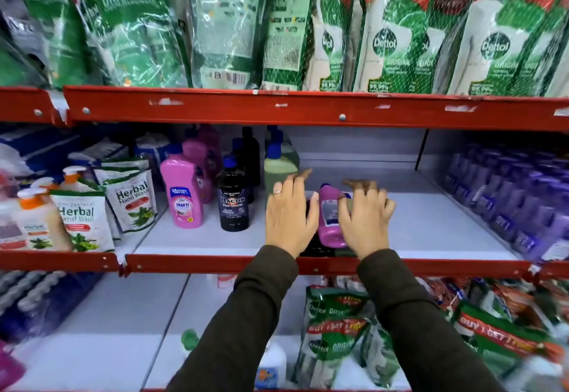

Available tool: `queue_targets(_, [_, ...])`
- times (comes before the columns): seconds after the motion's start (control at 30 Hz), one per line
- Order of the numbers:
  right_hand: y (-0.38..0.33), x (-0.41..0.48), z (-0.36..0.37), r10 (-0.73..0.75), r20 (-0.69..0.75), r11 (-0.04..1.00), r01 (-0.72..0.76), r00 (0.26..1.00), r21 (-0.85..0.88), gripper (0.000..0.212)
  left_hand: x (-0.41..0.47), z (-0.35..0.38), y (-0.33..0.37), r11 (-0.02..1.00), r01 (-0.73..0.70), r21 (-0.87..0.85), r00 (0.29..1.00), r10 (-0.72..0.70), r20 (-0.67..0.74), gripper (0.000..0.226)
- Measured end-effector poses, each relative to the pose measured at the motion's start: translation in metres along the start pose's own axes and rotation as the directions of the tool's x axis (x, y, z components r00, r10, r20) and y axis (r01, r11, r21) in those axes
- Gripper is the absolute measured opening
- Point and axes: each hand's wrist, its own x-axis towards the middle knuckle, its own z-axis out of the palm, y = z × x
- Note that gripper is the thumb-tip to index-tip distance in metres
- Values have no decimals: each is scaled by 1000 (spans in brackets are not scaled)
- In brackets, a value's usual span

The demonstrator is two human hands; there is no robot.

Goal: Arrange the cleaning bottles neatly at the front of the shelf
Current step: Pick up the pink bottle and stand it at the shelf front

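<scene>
With the left hand (289, 216) on a dark bottle (311, 248) and the right hand (365, 219) curled round the pink bottle (331, 219), both wanted sliding upright to the shelf (431, 237) edge.

Pink bottle (331, 219) stands at the shelf (431, 237) front, with pink (181, 194) and black (233, 199) bottles upright further left.

Green refill pouches (385, 43) in netting crowd the tier above the red shelf rail (308, 108). Below that rail at far left stand herbal hand-wash pouches (81, 222) beside orange-pump dispensers (32, 219). Far right below it, purple packs (517, 200) sit in rows. Lowest down lie more green pouches (332, 336).
</scene>
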Motion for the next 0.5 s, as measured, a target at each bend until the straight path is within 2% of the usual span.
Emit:
queue_targets(0.1, [13,9,14,112,190,993,-116,975,6,36,9,20,5,983,183,-17,952,-173,252,57])
queue_targets(0.17, [20,14,23,182,335,981,-194,924,4,41,15,35,4,946,325,-6,868,-296,399,53])
queue_targets(0.27, [27,18,35,245,498,962,-272,832,-18,49,21,51,2,881,471,-29,735,-374,565,50])
queue_targets(0.33, [29,21,40,271,533,942,-334,801,22,53,27,59,1,813,576,-82,657,-402,638,46])
queue_targets(0.5, [33,17,44,266,510,895,-407,818,186,48,28,71,-2,729,669,-146,615,-432,660,44])
